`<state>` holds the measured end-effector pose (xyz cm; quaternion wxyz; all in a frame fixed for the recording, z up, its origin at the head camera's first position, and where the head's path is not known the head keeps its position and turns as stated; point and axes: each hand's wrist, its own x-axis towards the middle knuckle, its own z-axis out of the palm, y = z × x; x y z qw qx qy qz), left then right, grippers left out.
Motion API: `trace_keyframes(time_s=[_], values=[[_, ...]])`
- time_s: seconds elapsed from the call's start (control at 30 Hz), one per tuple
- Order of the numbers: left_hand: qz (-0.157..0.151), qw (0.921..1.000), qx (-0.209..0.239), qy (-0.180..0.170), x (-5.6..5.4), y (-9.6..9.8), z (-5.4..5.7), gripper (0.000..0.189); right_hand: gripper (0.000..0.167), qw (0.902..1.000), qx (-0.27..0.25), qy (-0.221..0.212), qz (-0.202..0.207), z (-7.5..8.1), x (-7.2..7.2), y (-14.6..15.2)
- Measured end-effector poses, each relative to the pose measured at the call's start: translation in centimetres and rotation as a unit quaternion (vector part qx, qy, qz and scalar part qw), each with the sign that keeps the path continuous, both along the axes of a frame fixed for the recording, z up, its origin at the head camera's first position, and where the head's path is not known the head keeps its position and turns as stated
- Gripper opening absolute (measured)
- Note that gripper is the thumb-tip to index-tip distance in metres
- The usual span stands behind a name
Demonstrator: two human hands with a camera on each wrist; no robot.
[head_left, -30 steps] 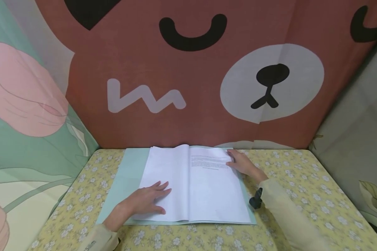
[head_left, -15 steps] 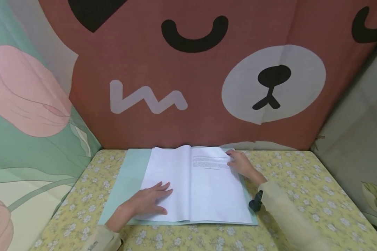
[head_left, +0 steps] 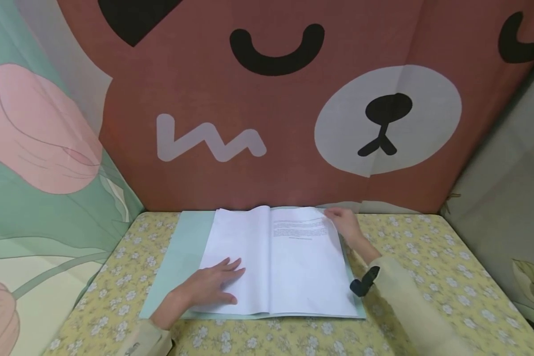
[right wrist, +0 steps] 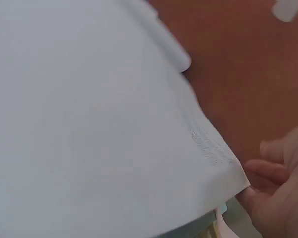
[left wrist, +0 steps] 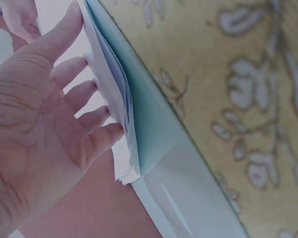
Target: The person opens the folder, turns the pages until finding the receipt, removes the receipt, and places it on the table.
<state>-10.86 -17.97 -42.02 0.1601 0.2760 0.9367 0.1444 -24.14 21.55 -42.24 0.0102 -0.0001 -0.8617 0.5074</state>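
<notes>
A book-like stack of white pages lies open in a pale green folder (head_left: 189, 237) on the table. In the head view my left hand (head_left: 211, 284) rests on the left-hand page (head_left: 233, 235), fingers spread; the left wrist view shows its palm side and the bulging page edges (left wrist: 124, 99). My right hand (head_left: 347, 226) is at the top right corner of the right-hand page (head_left: 307, 272), which bears a few lines of print near its top. That corner is raised, pinched at its tip by curled fingers and thumb (right wrist: 253, 198) in the right wrist view.
A yellow floral cloth (head_left: 409, 287) covers the table around the folder. Directly behind it hangs a reddish-brown curtain (head_left: 285, 173) with a bear print. More printed fabric (head_left: 66, 212) hangs at the left, and a greyish sheet (head_left: 507, 198) at the right.
My right hand has shifted slightly up and right to the page's corner, and its fingers have curled in. The corner has lifted a little. My left hand has stayed on its page.
</notes>
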Motion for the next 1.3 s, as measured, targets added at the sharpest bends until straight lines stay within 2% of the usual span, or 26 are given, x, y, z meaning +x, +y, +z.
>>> trace_keyframes(time_s=[0.07,0.17,0.27,0.37,0.6,0.73,0.83,1.0,1.07,1.17,1.3], values=[[0.001,1.0,0.001,-0.002,0.0,0.0,0.0,0.077,0.038,0.9985,-0.044,-0.019,-0.026,0.5,0.0,0.3],[0.002,1.0,0.004,-0.005,0.0,0.1,0.1,0.077,0.043,0.9947,-0.087,-0.039,-0.038,1.4,0.0,0.5],[0.006,0.9999,0.004,-0.01,0.1,0.1,0.2,0.078,0.05,0.9891,-0.129,-0.067,-0.022,2.3,0.0,0.7],[0.011,0.9998,0.006,-0.015,0.2,0.1,0.4,0.078,0.054,0.9786,-0.18,-0.101,0.002,3.3,0.0,0.6],[0.008,0.9998,0.014,-0.013,0.4,0.1,0.8,0.078,0.044,0.9535,-0.242,-0.174,0.044,5.2,0.2,-0.2],[0.01,0.9998,0.011,-0.014,0.5,0.2,0.8,0.077,0.046,0.94,-0.271,-0.2,0.054,5.9,0.3,-0.8],[0.012,0.9997,0.009,-0.019,0.6,0.3,0.9,0.075,0.046,0.9211,-0.319,-0.215,0.058,6.6,0.5,-1.4],[0.015,0.9995,0.024,-0.012,0.6,0.2,0.9,0.066,0.026,0.8696,-0.421,-0.246,0.075,7.7,0.8,-2.4],[0.021,0.9991,0.038,-0.006,0.6,0.2,1.0,0.061,0.018,0.8537,-0.446,-0.257,0.08,8.0,0.8,-2.8],[0.026,0.9976,0.064,0.001,0.5,0.1,1.0,0.055,0.014,0.8397,-0.465,-0.268,0.082,8.3,0.8,-3.2],[0.024,0.9951,0.095,0.014,0.3,0.1,1.2,0.049,0.013,0.829,-0.48,-0.274,0.085,8.5,0.8,-3.6]])
